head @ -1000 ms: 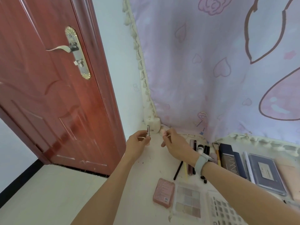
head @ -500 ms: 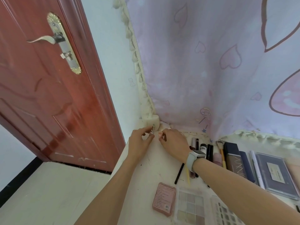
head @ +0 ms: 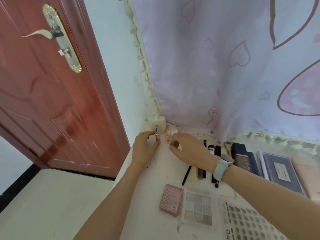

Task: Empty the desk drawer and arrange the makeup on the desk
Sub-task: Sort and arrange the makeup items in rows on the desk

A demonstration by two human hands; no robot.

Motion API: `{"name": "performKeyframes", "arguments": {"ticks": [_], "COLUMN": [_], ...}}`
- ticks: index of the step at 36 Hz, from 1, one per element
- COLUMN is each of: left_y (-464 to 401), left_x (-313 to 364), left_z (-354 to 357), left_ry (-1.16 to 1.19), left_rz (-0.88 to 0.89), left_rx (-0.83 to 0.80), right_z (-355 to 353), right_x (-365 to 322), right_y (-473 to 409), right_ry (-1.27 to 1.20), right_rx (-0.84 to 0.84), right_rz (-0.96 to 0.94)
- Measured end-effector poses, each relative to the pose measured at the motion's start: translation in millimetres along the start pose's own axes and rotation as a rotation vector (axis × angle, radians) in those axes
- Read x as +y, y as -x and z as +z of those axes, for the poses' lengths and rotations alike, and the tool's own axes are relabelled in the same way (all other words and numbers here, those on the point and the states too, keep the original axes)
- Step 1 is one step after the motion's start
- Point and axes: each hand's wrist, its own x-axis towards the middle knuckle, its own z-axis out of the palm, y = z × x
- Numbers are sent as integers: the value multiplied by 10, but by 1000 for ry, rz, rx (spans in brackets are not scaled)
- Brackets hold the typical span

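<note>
My left hand pinches a slim silver lipstick tube and holds it upright at the far left corner of the white desk. A small pink tube stands on the desk just right of it. My right hand, with a grey watch on the wrist, hovers beside the pink tube with its fingers apart and nothing in them. Pencils and mascaras, a pink compact, a pastel eyeshadow palette and dark palettes lie in rows to the right.
A lilac curtain with hearts hangs behind the desk, its tasselled edge ending in a cream holder at the corner. A red door stands to the left, past the desk's left edge. A grey swatch sheet lies front right.
Both hands came down to the desk corner. The pink tube now stands free on the desk and my right hand has drawn slightly back from it. The lipstick stays upright in my left hand.
</note>
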Motion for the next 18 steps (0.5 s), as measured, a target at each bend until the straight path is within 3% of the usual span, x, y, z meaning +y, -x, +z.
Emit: {"name": "performKeyframes", "arguments": {"ticks": [3,6,12,18], "left_y": [128,307,749,1040], "left_x": [-35,-41,-41,58], "left_z": [-74,-169,-362,-540], "left_ry": [-71,-109,-99,205], "left_rz": [52,10,-5,-127], "left_rx": [36,49,-66,-51], "right_z": [-65,-6,132,148], "right_x": [-138,-258,-336,-411], "right_y": [205,414,713,809], "right_ry": [-2,171,364,351], "right_rx": [-199,-309,-345,-320], "right_rz": [-107,-215,-329,-351]}}
